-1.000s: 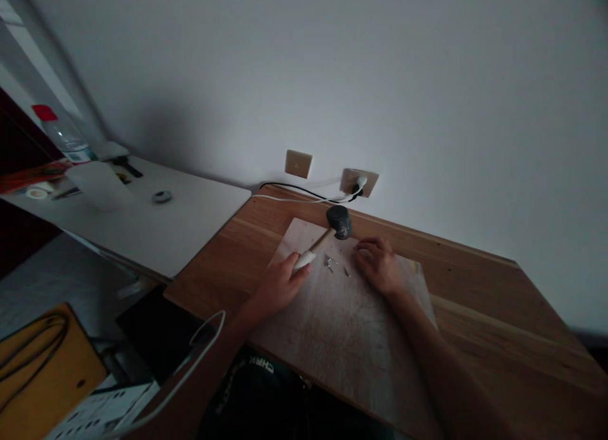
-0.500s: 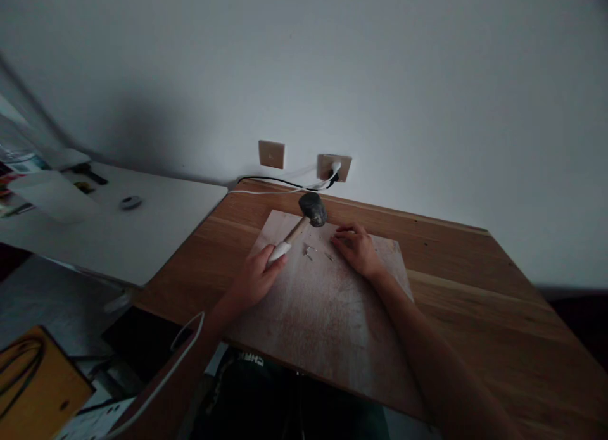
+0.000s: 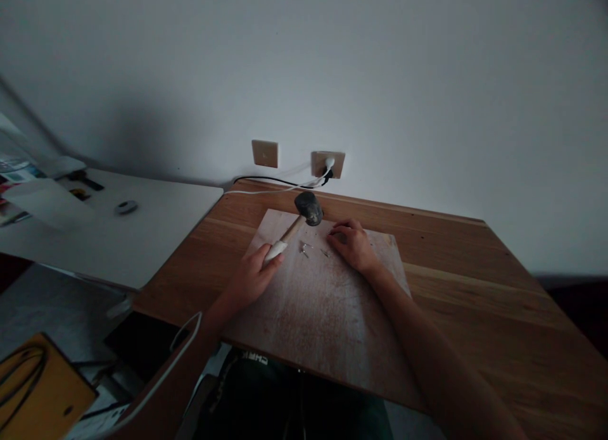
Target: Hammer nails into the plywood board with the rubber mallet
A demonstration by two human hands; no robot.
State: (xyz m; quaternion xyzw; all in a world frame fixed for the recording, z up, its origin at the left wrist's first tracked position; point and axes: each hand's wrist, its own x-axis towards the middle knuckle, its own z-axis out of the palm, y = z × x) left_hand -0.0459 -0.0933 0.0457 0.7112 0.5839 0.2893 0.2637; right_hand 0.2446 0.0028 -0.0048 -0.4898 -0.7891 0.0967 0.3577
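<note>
My left hand [image 3: 251, 275] grips the pale wooden handle of a mallet [image 3: 304, 212], whose dark head is raised above the far end of a pale wooden board [image 3: 327, 320]. On that board, my right hand [image 3: 350, 244] rests with its fingers curled and pinched near the far edge; what they hold is too small to see. Between the two hands a few small metal nails [image 3: 304, 247] lie loose on the board.
The board lies on a brown wooden table [image 3: 475, 288] against a white wall with a switch plate [image 3: 265, 152] and a socket [image 3: 327, 164] with plugged cables. A white desk [image 3: 118, 237] with small items stands to the left. A yellow case [image 3: 33, 389] sits at lower left.
The view has swung right and slightly down, so the hands and board sit further left in the frame. The mallet head stays raised above the board; the right hand keeps its place.
</note>
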